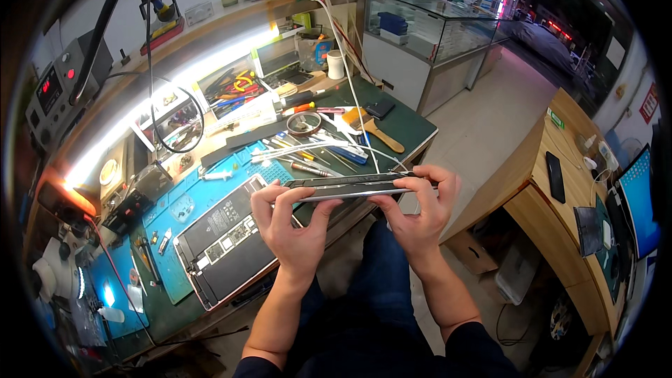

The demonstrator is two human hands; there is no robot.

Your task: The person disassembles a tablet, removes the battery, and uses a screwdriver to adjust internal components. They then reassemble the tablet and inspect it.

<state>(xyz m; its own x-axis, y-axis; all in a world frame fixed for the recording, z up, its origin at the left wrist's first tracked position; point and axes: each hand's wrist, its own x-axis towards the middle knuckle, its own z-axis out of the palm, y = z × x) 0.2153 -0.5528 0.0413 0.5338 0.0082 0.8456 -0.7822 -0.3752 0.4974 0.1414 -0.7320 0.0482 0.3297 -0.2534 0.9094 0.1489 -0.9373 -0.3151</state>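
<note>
Both my hands hold up a thin flat slab (350, 188), seen almost edge-on, black with a silver-grey edge. Its exact kind does not show from this angle. My left hand (297, 227) pinches the left end, thumb below and fingers above. At the other end, my right hand (421, 211) grips it the same way. Behind my left hand, an opened laptop base (199, 241) lies on the bench, with dark battery cells and a bare circuit board (225, 243) exposed. Part of this base is hidden behind the hand.
Across the bench (413, 126) lie a blue work mat (162, 211), a wooden-handled brush (381, 136), a round tape roll (304, 123), white cables (329, 145) and several screwdrivers. A glass display counter (413, 31) stands beyond. At right is a wooden desk (539, 168) with a phone (554, 176).
</note>
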